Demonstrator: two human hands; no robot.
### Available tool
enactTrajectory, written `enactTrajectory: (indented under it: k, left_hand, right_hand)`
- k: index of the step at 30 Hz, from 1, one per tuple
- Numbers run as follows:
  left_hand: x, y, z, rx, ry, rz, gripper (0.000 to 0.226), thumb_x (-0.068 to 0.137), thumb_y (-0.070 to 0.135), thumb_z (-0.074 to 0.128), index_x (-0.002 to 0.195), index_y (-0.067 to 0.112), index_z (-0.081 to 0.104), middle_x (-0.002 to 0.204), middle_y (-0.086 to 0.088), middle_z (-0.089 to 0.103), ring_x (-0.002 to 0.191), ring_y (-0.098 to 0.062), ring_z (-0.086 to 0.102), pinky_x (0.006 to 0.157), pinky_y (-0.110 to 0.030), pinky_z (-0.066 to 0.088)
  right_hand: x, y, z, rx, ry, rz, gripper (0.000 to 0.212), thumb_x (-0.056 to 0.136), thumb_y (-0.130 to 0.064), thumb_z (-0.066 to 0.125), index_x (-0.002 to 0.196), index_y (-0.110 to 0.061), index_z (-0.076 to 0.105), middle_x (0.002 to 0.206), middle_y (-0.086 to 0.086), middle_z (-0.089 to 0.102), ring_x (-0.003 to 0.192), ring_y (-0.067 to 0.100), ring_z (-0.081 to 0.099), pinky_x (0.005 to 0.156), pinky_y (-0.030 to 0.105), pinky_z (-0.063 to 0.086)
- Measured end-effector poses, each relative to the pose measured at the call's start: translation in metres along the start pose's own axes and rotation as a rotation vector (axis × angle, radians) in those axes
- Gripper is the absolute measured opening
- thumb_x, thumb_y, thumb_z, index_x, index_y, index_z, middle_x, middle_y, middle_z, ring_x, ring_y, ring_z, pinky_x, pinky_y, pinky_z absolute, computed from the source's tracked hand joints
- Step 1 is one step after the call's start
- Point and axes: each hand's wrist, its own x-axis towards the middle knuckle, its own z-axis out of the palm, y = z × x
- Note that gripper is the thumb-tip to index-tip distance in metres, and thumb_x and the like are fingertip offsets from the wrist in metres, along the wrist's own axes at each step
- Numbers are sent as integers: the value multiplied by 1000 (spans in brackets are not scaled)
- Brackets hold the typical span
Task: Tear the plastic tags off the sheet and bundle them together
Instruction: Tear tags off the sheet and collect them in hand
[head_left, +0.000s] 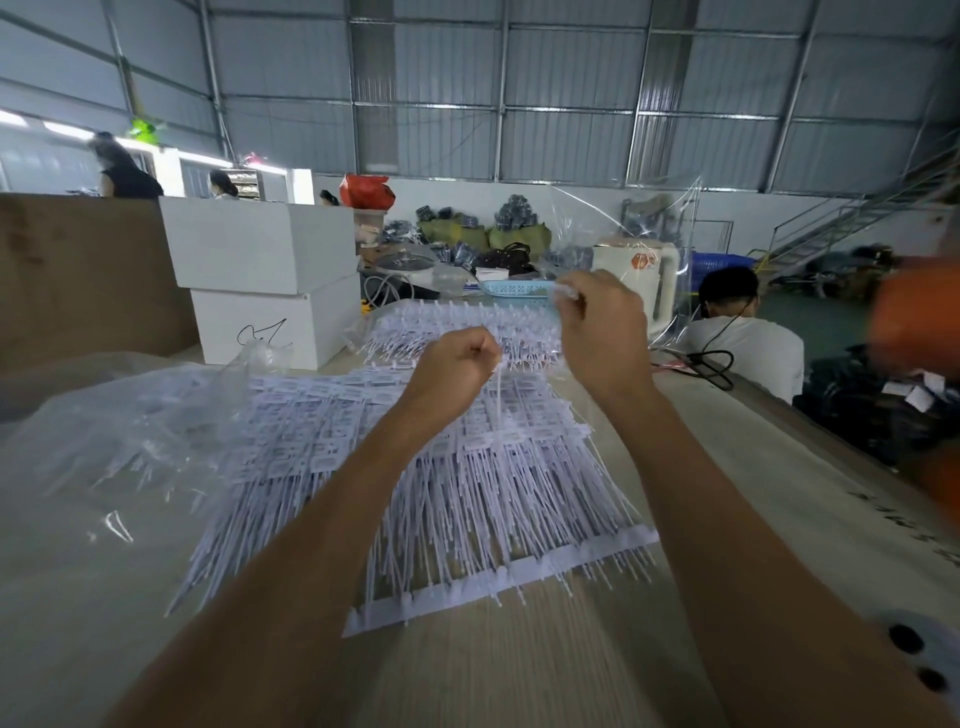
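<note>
The left hand is curling into a tight fist, its grip closing on a thin white tag strip that is hanging down from it toward the pile below. The right hand is raised just beside it, a little higher and farther out, its fingertips pinching a small white piece at the edge of a clear plastic bag that is standing up behind the hand. Under both hands, sheets of plastic tags are lying fanned in overlapping layers on the bench, their long thin tails pointing toward the viewer and the nearest sheet's joined strip running across the front. A second heap of tags is sitting farther back, near a small blue basket. Crumpled clear plastic is lying to the left of the sheets, with two stacked white boxes beyond it. A person in a white shirt is sitting past the bench's right edge.
</note>
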Motion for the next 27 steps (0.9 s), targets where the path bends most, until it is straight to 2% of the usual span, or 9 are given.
enactTrajectory:
  k: [1, 4, 6, 9, 12, 15, 19, 23, 27]
  left_hand:
    - [-2, -1, 1, 65, -8, 17, 29, 100, 8, 52, 73, 16, 59, 60, 5, 54, 57, -17, 47, 62, -33, 39]
    - [-4, 2, 3, 109, -29, 28, 25, 102, 13, 51, 80, 23, 60, 70, -1, 63, 70, -27, 60, 75, -50, 53]
    - [-3, 3, 0, 82, -56, 4, 23, 102, 13, 51, 84, 25, 60, 76, 2, 66, 81, -36, 65, 84, -55, 52]
    - [-1, 2, -8, 103, -68, 51, 17, 101, 15, 56, 90, 26, 63, 88, -3, 66, 84, -28, 63, 75, -46, 50]
    - [1, 1, -17, 131, -49, 121, 10, 99, 19, 61, 95, 27, 67, 94, -1, 63, 76, -10, 57, 73, -29, 43]
    - [2, 4, -20, 136, -43, 192, 6, 97, 16, 65, 100, 18, 70, 94, -7, 67, 80, -23, 63, 75, -39, 52]
    - [1, 13, -21, 135, 7, 242, 8, 92, 17, 72, 100, 17, 73, 90, -7, 69, 79, -28, 65, 80, -49, 56]
    - [3, 17, -22, 170, 50, 296, 9, 91, 13, 73, 100, 14, 76, 89, 9, 61, 78, -12, 60, 75, -30, 53]
    - [3, 21, -24, 205, 65, 283, 14, 94, 6, 67, 104, 13, 75, 95, 4, 59, 75, -5, 56, 72, -15, 45]
  right_hand:
    - [2, 0, -2, 66, 21, 65, 13, 101, -13, 61, 108, -9, 71, 90, 1, 66, 80, 23, 66, 73, 26, 54]
    - [4, 0, -5, 328, -52, 264, 19, 95, -17, 69, 113, -18, 63, 77, -2, 67, 73, 20, 68, 67, 34, 56]
    - [3, 0, -1, 382, -90, 332, 21, 93, -19, 73, 111, -14, 63, 69, -3, 71, 64, 10, 67, 59, 23, 49]
    - [2, 0, 5, 446, -69, 422, 20, 91, -19, 75, 104, -7, 70, 65, -5, 71, 52, -2, 58, 49, 10, 40]
    - [-1, -1, 6, 512, -112, 483, 18, 95, -13, 69, 111, -8, 65, 71, -2, 72, 63, 7, 60, 57, 18, 43]
    - [-5, -6, 8, 589, -245, 490, 20, 97, -7, 63, 117, -7, 58, 77, 1, 72, 63, 10, 57, 60, 26, 45]
    - [-8, -12, 13, 607, -278, 538, 18, 95, -9, 68, 108, 2, 66, 66, -3, 68, 49, 8, 61, 46, 20, 46]
    - [-9, -16, 12, 658, -273, 492, 23, 97, -5, 60, 119, -14, 63, 79, 7, 69, 42, 15, 57, 42, 25, 41]
    - [-8, -18, 10, 584, -290, 387, 25, 103, -5, 50, 103, -17, 72, 82, 5, 66, 46, 9, 56, 47, 27, 45]
